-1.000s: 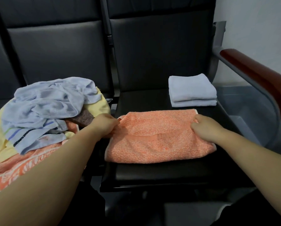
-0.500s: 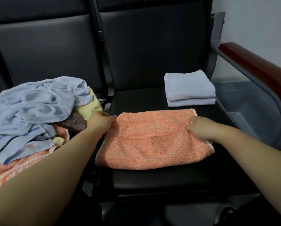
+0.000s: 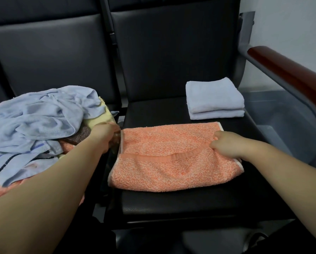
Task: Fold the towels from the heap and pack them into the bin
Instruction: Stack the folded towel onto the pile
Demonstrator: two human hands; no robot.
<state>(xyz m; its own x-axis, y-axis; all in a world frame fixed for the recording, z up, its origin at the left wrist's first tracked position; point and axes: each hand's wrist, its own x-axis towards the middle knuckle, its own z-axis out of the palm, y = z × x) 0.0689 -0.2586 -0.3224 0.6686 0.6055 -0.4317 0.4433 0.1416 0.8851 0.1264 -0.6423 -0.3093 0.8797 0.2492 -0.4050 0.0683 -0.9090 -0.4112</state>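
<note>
Pinching what, that right hand (image 3: 225, 145)?

— The woven hem band of the orange terry towel (image 3: 171, 162), near its right end. Thumb and curled fingers are closed on the cloth there.

And the left hand (image 3: 106, 136)?

— At the towel's left short edge, over the left edge of the black padded seat (image 3: 171, 204). It is blurred, so I cannot tell whether its fingers grip the cloth or only touch it.

Where does the towel lie?

— Flat on the front half of the seat and already doubled. Its long axis runs left to right, from one hand to the other. Just behind it, at the back right corner, sits a folded pale blue towel (image 3: 214, 98).

So what does the next fold turn on?

— On that axis, I judge. The strip is long sideways, so one end has to be carried over to the other. Each hand is at its own end, and the right has the plainer hold and looks better placed to lead.

And the rest?

— The rumpled heap of pale blue, yellow and striped towels (image 3: 43, 121) is on the neighbouring seat, beside the left forearm. The grey plastic bin (image 3: 281, 121) stands beyond the seat's right edge, under the red-brown wooden armrest (image 3: 290, 76). That puts the right hand nearer it for packing.
</note>
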